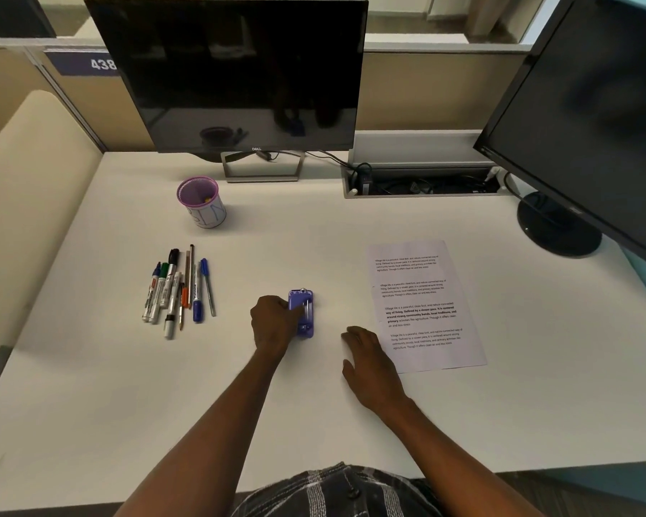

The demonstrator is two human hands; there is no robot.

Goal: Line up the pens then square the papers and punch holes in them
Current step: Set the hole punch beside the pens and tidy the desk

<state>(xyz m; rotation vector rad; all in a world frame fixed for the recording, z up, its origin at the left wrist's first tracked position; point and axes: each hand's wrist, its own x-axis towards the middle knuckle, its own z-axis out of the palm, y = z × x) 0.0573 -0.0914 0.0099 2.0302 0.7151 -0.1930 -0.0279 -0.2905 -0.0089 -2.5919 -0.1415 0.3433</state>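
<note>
the left hand (pixel 273 319) is gripping the purple hole punch (pixel 303 315), fingers curling round its near side, while it is sitting on the surface (pixel 276 423) between the pens (pixel 178 289) and the papers (pixel 426 304). the right hand (pixel 366 358) is lying flat with fingers relaxed, holding nothing, just at the lower left edge of the papers. the pens are lying side by side in a rough row to the left, so the step in hand is looking like bringing punch and papers together. to do it well, the right hand should be pinning the stack so no sheet is sliding, the left should be feeding the punch's slot squarely onto one long edge, fully seated, before pressing. whether the sheets are truly flush is hard to tell, so checking that first is making sense.
</note>
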